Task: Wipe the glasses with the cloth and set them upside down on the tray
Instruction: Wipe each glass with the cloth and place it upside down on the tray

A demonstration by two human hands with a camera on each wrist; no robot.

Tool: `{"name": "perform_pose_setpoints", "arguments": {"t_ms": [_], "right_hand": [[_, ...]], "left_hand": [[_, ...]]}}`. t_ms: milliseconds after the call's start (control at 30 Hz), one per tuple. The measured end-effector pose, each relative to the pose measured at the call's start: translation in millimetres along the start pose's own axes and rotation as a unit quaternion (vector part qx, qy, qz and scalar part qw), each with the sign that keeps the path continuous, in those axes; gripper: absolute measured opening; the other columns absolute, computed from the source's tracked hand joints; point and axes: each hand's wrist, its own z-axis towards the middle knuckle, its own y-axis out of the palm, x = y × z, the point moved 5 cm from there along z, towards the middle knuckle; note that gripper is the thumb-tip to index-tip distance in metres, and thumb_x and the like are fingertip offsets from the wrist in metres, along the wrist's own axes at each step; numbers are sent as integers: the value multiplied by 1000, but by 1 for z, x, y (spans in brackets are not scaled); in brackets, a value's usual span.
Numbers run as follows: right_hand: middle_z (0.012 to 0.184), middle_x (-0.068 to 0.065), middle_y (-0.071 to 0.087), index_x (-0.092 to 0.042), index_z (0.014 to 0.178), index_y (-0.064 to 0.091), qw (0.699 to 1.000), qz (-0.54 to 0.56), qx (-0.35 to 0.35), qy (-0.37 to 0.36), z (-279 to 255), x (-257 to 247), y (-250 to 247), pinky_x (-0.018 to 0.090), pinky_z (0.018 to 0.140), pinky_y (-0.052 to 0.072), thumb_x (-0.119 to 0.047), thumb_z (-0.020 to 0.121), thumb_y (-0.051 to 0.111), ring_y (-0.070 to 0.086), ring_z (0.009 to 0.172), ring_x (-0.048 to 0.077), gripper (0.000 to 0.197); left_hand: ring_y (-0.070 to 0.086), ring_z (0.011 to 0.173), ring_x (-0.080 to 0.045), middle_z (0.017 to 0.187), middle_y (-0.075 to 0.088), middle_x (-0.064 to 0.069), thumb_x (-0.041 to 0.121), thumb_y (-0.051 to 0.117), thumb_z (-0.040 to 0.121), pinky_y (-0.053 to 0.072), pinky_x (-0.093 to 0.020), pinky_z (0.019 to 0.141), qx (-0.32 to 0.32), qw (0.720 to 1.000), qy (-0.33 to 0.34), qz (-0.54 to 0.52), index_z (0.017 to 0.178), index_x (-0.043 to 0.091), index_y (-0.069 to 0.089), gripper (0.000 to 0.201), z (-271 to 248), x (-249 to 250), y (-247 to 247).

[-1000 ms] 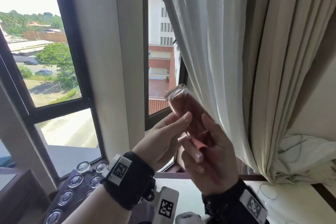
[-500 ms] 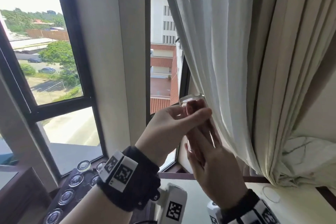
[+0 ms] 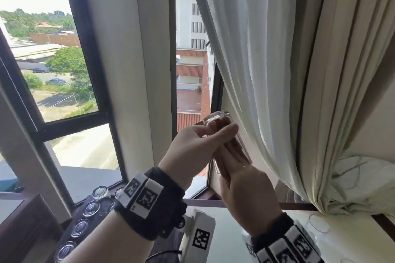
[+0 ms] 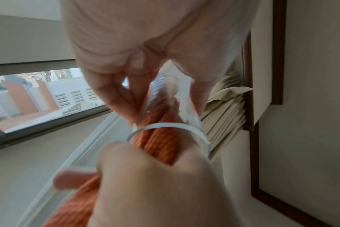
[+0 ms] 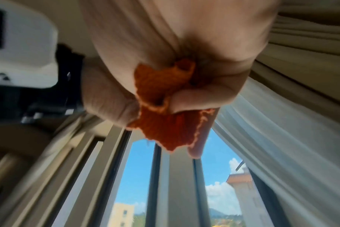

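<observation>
- Since a second ago, glass point(image 3: 226, 141) has swung more upright.
- Left hand point(image 3: 192, 149) grips its base end.
- Right hand point(image 3: 245, 194) clutches cloth point(image 4: 157, 142), pushed inside.

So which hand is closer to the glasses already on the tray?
Left. The left hand, gripping the glass, is raised above the tray glasses; the right hand, stuffing the cloth inside, is further right.

Your head view looks forward at the window point(image 3: 85, 60), hands at 6 o'clock. Both wrist views sit close, sharing the glass point(image 4: 171, 107) and orange cloth point(image 5: 165, 116).
</observation>
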Motion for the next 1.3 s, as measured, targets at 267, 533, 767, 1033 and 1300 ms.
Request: {"name": "perform_pose_setpoints", "arguments": {"t_ms": [267,533,767,1033,1300], "right_hand": [[64,29,65,-10,109,57,730,617,-139,261,-5,-21,10,30,38,49,8,90,58,55,35,28,26],[112,2,76,-39,150,41,996,92,-13,12,9,0,13,26,69,61,-10,86,63,72,66,17,73],[70,32,63,6,125,53,443,863,-158,185,2,-38,4,33,41,54,-32,76,80,62,39,29,67],[50,29,49,-9,85,67,792,535,86,281,3,13,-13,23,35,36,-3,92,67,41,27,23,9],[148,-10,54,-35,148,47,989,43,103,-92,-4,-22,-15,16,77,53,-15,88,66,69,88,3,66]], "left_hand": [[75,88,-27,104,74,-23,32,77,89,64,-34,83,-128,966,-26,-225,114,-7,70,46,2,-19,0],[77,75,-23,79,79,-8,52,84,77,66,-36,78,11,998,46,36,82,11,82,41,1,-3,-7],[52,129,-46,141,55,-36,42,86,85,31,-66,122,-133,958,3,-255,136,-14,53,83,-6,-19,-4],[69,117,-30,123,75,-9,55,64,90,48,-51,112,-136,988,-21,-75,127,20,69,52,-9,-22,-8],[72,71,-19,74,73,-10,54,80,76,60,-27,74,-98,988,-10,-120,69,14,76,40,-21,17,8]]}}
